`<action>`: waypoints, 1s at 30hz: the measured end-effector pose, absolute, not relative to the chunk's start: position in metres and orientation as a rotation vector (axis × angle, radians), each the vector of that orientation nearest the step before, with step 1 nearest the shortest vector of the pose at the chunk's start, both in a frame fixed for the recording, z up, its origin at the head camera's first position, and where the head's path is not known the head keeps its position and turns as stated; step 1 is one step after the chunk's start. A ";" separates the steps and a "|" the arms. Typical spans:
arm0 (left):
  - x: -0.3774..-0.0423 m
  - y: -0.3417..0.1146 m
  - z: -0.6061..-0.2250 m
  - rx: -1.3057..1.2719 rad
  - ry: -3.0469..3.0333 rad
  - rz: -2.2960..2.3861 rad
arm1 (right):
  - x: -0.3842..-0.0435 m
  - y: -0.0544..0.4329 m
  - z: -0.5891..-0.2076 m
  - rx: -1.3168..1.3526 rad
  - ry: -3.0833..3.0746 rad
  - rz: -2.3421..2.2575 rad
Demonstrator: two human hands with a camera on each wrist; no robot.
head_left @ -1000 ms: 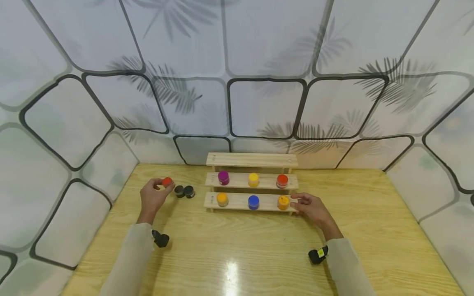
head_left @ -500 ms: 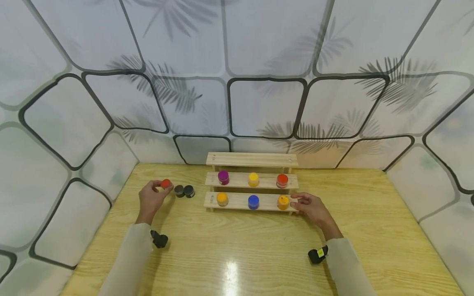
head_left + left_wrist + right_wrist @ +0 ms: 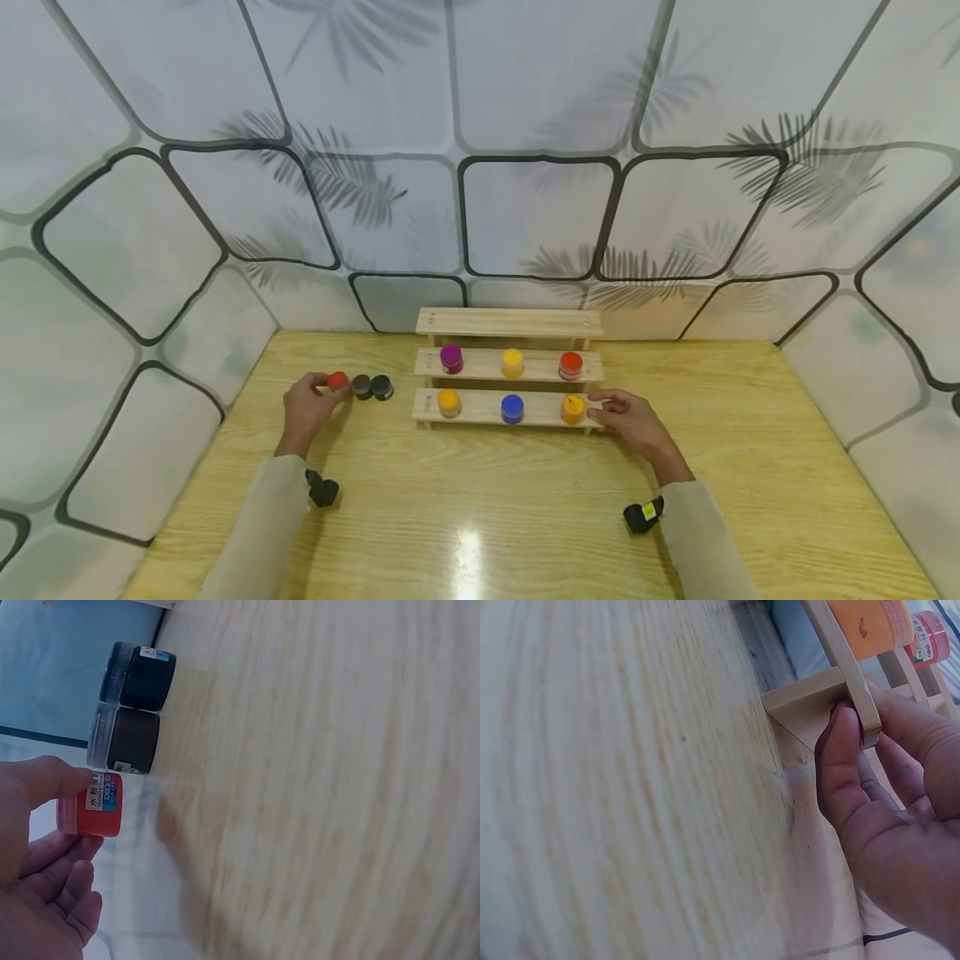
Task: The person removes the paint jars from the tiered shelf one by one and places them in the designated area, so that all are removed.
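At the table's left my left hand pinches a small red paint jar between thumb and fingers. Right beside that jar stand two dark paint jars, one brownish-black and one black, side by side. My right hand grips the right end of the lowest step of a wooden three-step rack, thumb and fingers on either side of the board in the right wrist view. Nearest to it on that step is an orange-yellow jar with a mark on its lid.
The lowest step also bears a blue jar and an orange jar. On the middle step stand purple, yellow and red jars. A patterned cloth wall rises behind the wooden table.
My left hand has shifted slightly, bringing the red paint jar down level with the dark jars and close beside them. The right hand keeps its grip on the rack.
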State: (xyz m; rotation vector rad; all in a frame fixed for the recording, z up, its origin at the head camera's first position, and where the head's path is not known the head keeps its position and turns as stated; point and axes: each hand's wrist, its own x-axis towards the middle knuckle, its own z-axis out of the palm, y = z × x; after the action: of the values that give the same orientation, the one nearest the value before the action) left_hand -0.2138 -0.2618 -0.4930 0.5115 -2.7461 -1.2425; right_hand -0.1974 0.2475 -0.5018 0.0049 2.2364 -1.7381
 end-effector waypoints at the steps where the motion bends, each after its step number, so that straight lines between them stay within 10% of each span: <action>1: -0.214 -0.262 -0.494 0.505 -2.749 -1.237 | -0.198 0.248 -0.504 0.000 2.240 -1.737; 30: -0.220 -0.260 -0.503 0.466 -2.764 -1.134 | -0.200 0.249 -0.511 0.038 2.272 -1.728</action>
State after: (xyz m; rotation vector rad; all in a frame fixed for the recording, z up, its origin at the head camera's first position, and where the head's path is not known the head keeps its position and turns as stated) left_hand -0.2195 -0.2597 -0.5032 0.4659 -2.7644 -1.1343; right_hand -0.1997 0.2488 -0.5106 0.0377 2.2721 -1.7282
